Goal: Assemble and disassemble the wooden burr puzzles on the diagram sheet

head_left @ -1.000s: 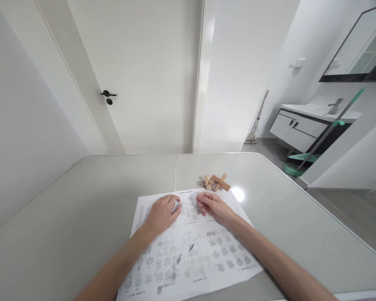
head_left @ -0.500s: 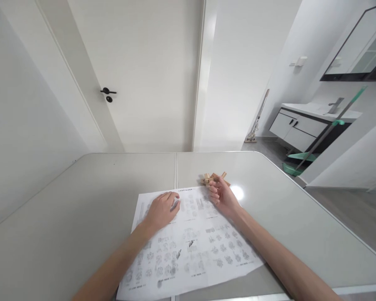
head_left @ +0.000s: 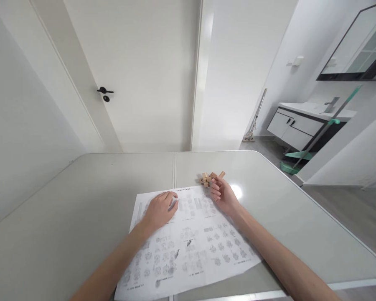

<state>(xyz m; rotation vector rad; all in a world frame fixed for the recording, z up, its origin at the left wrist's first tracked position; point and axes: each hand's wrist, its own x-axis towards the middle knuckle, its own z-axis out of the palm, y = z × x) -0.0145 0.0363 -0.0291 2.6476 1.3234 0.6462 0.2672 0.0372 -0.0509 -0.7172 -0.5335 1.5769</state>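
A small wooden interlocking puzzle lies on the grey table, just beyond the top edge of a printed sheet of diagrams. My right hand is at the puzzle, fingers curled around its right-hand sticks, which are partly hidden. My left hand rests palm down on the sheet's upper left part, fingers loosely flat on the paper.
Behind the table stands a white door with a black handle. To the right are a washbasin cabinet, a mirror above it, a green dustpan and broom, and a mop against the wall.
My right hand has left the paper and moved forward to the wooden puzzle, curling round it. My left hand has stayed on the sheet.
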